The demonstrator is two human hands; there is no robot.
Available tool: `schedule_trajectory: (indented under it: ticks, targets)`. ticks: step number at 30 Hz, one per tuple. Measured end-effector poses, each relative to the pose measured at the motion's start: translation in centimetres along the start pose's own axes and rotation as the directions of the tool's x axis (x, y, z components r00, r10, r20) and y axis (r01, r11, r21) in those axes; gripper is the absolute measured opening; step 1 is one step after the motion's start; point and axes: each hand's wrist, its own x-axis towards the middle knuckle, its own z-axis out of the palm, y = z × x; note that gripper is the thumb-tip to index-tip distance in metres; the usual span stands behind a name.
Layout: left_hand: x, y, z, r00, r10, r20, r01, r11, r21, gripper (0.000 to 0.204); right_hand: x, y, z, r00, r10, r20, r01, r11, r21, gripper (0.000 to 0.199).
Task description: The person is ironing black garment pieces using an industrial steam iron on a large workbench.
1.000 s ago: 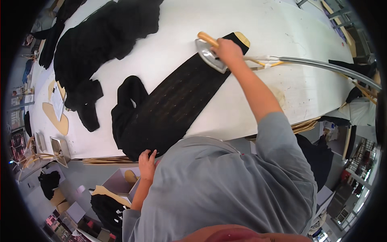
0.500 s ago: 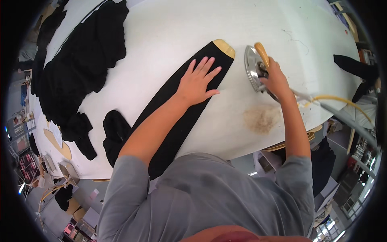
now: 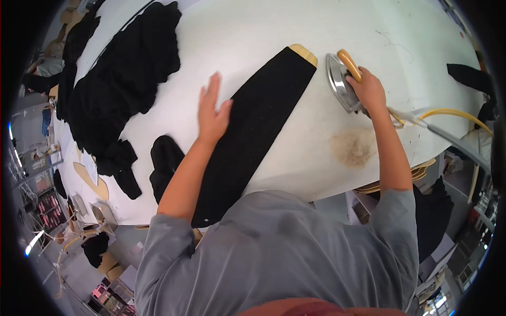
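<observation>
"Which step's this?"

"Between pressing strokes, I'd judge; the right hand (image 3: 368, 90) grips a steam iron (image 3: 339, 84) just right of the black garment (image 3: 258, 116), which sheathes a wooden board (image 3: 304, 55); the left hand (image 3: 213, 117), spread and empty, is by its left edge."

"And next?"

"Another pass would want smooth cloth, left hand clear; the white table (image 3: 284, 168) bears a brown stain (image 3: 353, 149); cartons (image 3: 109, 262) stand beyond."

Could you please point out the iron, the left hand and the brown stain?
Iron (image 3: 340, 87), head view: its metal base.
Left hand (image 3: 213, 121), head view: back of the hand.
Brown stain (image 3: 353, 149), head view: its middle.
</observation>
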Motion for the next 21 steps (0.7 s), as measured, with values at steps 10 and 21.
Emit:
schedule_trajectory:
  ticks: [10,21]
  targets:
    - [-39.9,-1.7,-23.1,0.384,-0.544,-0.746,0.665,0.723,-0.185,0.04,-18.7,-18.3,11.6,0.721,-0.648,0.244,0.678,0.733,-0.058,0.039]
    - [-48.5,-3.1,-23.6,0.318,-0.734,-0.6,0.646,0.631,-0.429,0.038,-32.4,-36.0,21.2,0.24,-0.949,0.203,0.958,0.265,0.108,0.033]
